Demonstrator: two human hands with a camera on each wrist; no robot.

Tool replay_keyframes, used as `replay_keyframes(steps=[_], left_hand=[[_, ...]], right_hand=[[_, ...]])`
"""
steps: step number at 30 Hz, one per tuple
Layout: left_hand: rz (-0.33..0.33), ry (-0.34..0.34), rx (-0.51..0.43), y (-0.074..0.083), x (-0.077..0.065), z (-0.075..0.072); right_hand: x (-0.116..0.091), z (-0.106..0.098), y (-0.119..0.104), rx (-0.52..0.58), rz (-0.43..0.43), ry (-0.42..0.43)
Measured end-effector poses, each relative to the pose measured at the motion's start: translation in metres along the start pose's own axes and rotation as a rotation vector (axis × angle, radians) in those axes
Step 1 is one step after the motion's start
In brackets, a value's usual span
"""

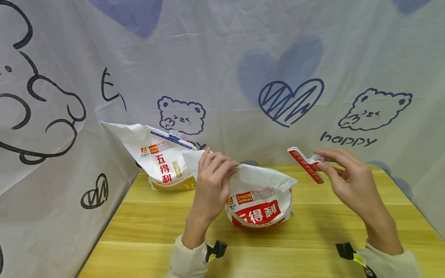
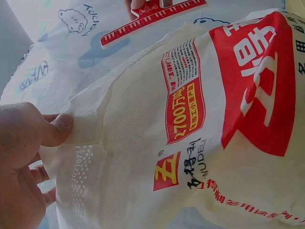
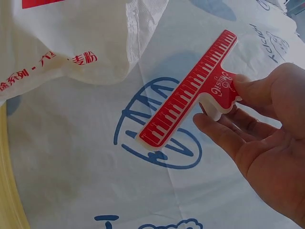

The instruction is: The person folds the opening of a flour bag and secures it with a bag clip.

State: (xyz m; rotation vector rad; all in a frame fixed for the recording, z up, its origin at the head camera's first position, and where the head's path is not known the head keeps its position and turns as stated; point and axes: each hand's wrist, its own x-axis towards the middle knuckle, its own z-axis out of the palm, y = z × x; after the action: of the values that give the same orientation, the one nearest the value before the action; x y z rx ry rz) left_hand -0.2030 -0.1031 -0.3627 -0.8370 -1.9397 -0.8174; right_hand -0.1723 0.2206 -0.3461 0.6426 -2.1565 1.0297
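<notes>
A white flour bag [image 1: 259, 200] with a red printed panel stands mid-table, its top edge folded over. My left hand [image 1: 213, 181] pinches that folded edge at the left end; in the left wrist view the thumb [image 2: 61, 125] presses on the fold. To the right of the bag and apart from it, my right hand [image 1: 358, 189] holds a red and white clip [image 1: 306, 165] by its handle. The clip's long bar carries a piano-key pattern, plain in the right wrist view, where thumb and fingers grip the handle [image 3: 224, 90].
Behind and to the left stands a second flour bag [image 1: 163, 162] with a gold base, a blue clip [image 1: 172, 139] across its top. The yellow wooden table [image 1: 139, 231] ends at a pale printed cloth [image 1: 222, 69] hanging behind and at the left.
</notes>
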Motion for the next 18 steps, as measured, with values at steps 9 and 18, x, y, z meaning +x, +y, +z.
replay_keyframes(steps=[9,18], left_hand=[[0.016,0.015,0.0,-0.001,0.0,0.001],[0.008,0.008,-0.003,-0.002,0.0,0.002]], right_hand=[[0.006,0.005,0.0,-0.029,-0.021,-0.023],[0.012,0.011,-0.005,-0.036,0.003,-0.037]])
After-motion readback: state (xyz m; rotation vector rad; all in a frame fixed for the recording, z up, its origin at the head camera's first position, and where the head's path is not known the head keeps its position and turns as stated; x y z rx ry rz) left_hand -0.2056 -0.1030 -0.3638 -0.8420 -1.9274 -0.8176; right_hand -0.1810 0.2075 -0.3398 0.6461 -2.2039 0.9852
